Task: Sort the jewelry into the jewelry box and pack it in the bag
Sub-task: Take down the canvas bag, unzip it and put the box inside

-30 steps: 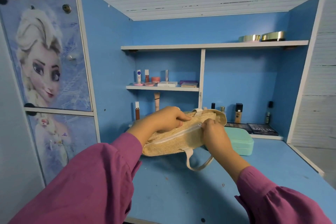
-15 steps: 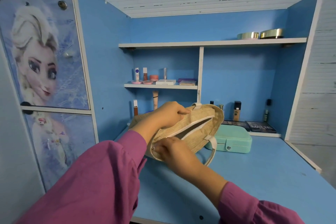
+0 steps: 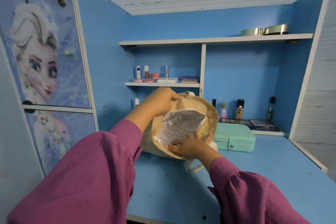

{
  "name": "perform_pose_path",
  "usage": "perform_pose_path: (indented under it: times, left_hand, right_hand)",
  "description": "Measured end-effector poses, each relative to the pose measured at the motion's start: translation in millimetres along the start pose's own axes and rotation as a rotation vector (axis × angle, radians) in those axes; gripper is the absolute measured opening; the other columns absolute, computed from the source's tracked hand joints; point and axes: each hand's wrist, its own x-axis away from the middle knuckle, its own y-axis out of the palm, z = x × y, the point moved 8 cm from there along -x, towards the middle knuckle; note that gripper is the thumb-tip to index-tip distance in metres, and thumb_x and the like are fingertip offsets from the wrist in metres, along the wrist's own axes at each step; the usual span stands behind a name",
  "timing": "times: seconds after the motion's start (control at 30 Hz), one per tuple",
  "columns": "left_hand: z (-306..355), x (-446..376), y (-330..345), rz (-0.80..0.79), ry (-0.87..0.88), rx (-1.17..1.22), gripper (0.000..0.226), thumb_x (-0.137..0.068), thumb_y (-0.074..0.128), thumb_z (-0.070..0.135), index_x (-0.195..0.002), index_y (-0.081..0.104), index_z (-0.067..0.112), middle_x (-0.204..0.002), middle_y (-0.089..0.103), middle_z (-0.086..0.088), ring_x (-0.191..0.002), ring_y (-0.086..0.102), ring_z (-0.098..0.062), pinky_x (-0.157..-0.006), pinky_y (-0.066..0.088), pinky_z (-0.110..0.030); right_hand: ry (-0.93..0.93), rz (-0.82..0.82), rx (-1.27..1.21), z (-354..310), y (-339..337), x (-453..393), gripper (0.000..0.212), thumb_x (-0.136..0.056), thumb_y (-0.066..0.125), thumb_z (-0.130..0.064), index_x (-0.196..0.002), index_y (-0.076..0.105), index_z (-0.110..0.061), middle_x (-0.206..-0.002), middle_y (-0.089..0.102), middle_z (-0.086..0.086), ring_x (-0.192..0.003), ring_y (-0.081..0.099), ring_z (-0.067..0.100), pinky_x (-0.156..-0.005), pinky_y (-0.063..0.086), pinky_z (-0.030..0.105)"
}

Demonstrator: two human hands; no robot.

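A beige woven bag (image 3: 209,114) stands on the blue desk (image 3: 254,178), its zip open and its mouth spread wide toward me, showing a silver foil lining (image 3: 180,125). My left hand (image 3: 160,103) grips the bag's far top edge. My right hand (image 3: 189,145) holds the near lower rim, fingers spread against the lining. A mint-green jewelry box (image 3: 236,137), lid closed and clasp facing me, lies on the desk just right of the bag. One bag handle (image 3: 194,168) hangs loose below my right wrist. No jewelry is visible.
Makeup palettes (image 3: 263,125) and small bottles (image 3: 240,109) line the desk's back right. Cosmetics (image 3: 156,76) sit on the middle shelf and two round tins (image 3: 265,30) on the top shelf. A cupboard door (image 3: 45,51) with a cartoon picture stands at the left.
The zip went from nearly closed to fully open. My right hand drew it leftward, then moved to the near rim and pulled the mouth wide, exposing the foil lining.
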Motion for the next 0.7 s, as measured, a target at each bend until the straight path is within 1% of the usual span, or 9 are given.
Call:
perform_pose_path:
  times: [0.07,0.13,0.27,0.37,0.43,0.53,0.57,0.63,0.7]
  left_hand:
    - [-4.0,0.7,-12.3,0.063,-0.006,-0.007,0.069,-0.083,0.041,-0.016,-0.13,0.057,0.032,-0.123,0.062,-0.002,-0.066,0.051,-0.013,-0.054,0.038,-0.026]
    - [-3.7,2.7,-23.9,0.108,0.008,-0.024,0.066,-0.084,0.039,-0.015,-0.13,0.058,0.029,-0.125,0.061,-0.006,-0.083,0.059,-0.021,-0.067,0.043,-0.032]
    - [-10.4,2.0,-43.9,0.22,-0.021,-0.084,0.061,-0.085,0.039,-0.015,-0.124,0.064,0.025,-0.127,0.053,-0.013,-0.098,0.058,-0.03,-0.074,0.039,-0.028]
    - [-11.3,3.7,-37.6,0.237,-0.014,-0.067,0.062,-0.086,0.038,-0.015,-0.128,0.06,0.025,-0.129,0.056,-0.013,-0.104,0.059,-0.031,-0.08,0.042,-0.03]
    - [-8.0,5.0,-26.7,0.207,0.012,-0.067,0.061,-0.086,0.039,-0.013,-0.13,0.057,0.025,-0.128,0.059,-0.012,-0.104,0.059,-0.03,-0.082,0.045,-0.033]
    - [-9.6,4.0,-16.0,0.188,0.023,-0.108,0.065,-0.084,0.038,-0.013,-0.132,0.056,0.028,-0.13,0.059,-0.008,-0.106,0.059,-0.028,-0.08,0.047,-0.033]
    - [-11.2,3.9,-14.7,0.19,0.022,-0.119,0.067,-0.084,0.038,-0.014,-0.132,0.055,0.029,-0.131,0.059,-0.006,-0.105,0.059,-0.027,-0.076,0.047,-0.033]
    - [-12.3,3.5,-11.4,0.182,0.03,-0.134,0.07,-0.083,0.039,-0.016,-0.133,0.054,0.031,-0.132,0.058,-0.005,-0.103,0.06,-0.026,-0.075,0.049,-0.034]
    - [-11.4,3.1,-8.6,0.169,0.035,-0.147,0.071,-0.083,0.04,-0.016,-0.133,0.054,0.032,-0.132,0.058,-0.005,-0.102,0.06,-0.025,-0.073,0.049,-0.033]
  right_hand:
    - [0.041,0.013,-0.012,4.1,2.0,3.8,0.079,-0.074,0.007,-0.085,-0.142,0.027,-0.049,-0.158,0.016,0.001,-0.146,-0.008,0.033,-0.104,-0.018,0.068]
    - [0.083,0.017,-0.016,6.3,3.3,6.7,0.067,-0.077,0.011,-0.08,-0.138,0.024,-0.056,-0.159,0.008,0.003,-0.144,-0.014,0.036,-0.097,-0.018,0.075]
    - [0.071,0.051,-0.038,10.7,1.9,12.6,0.044,-0.097,0.028,-0.047,-0.14,0.021,-0.057,-0.16,0.0,0.007,-0.143,-0.018,0.038,-0.096,-0.015,0.078]
    - [0.059,0.098,-0.031,7.0,-3.8,21.1,0.045,-0.096,0.025,-0.052,-0.14,0.026,-0.054,-0.16,0.003,0.003,-0.145,-0.015,0.034,-0.097,-0.017,0.075]
    - [0.013,0.211,-0.102,4.8,-11.9,26.7,0.048,-0.093,0.032,-0.055,-0.14,0.038,-0.043,-0.158,0.018,0.0,-0.147,0.0,0.029,-0.106,-0.012,0.065]
    - [-0.046,0.677,-0.397,24.2,-40.0,48.9,0.039,-0.091,0.046,-0.037,-0.124,0.06,-0.023,-0.135,0.05,0.003,-0.128,0.043,0.026,-0.106,0.025,0.045]
    - [0.02,0.852,-0.486,42.9,-46.1,60.1,0.033,-0.089,0.05,-0.025,-0.119,0.063,-0.018,-0.125,0.056,0.006,-0.116,0.052,0.028,-0.097,0.037,0.041]
    - [0.346,1.071,-0.609,90.0,-42.8,84.4,0.038,-0.084,0.053,-0.008,-0.121,0.059,-0.015,-0.12,0.055,0.013,-0.107,0.053,0.034,-0.088,0.043,0.042]
    - [0.737,0.964,-0.703,128.4,-20.0,101.9,0.056,-0.082,0.056,-0.012,-0.136,0.042,-0.016,-0.135,0.044,0.02,-0.118,0.045,0.041,-0.097,0.037,0.047]
